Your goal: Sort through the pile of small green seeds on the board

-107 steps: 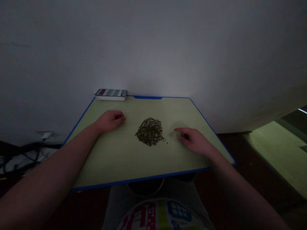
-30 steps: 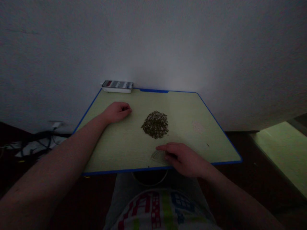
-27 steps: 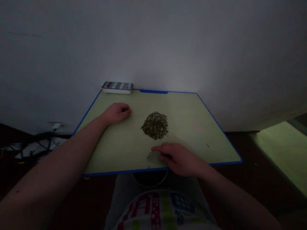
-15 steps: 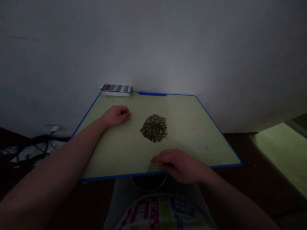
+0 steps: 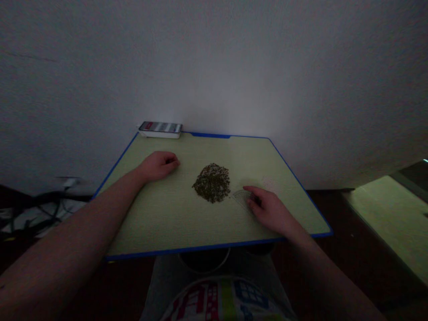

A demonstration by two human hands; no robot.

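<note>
Right hand [image 5: 269, 209] and clear fan-shaped plate [image 5: 240, 197] have moved from the near edge of the worktop [image 5: 160, 223] to just beside the pile of grains [image 5: 212, 183], on its right; the fingers pinch the plate. The pile lies mid-worktop. Left hand [image 5: 158, 166] rests left of it, fingers curled together; whether they hold anything cannot be told.

Pretty dim feed on my end: noisy grey wall [image 5: 214, 67], slightly brighter around the middle, floor [image 5: 347, 232] nearly black. The pile [image 5: 211, 183] looks soft to me, and the forearms [image 5: 72, 236] stretch wide-angle style toward the corners.
</note>
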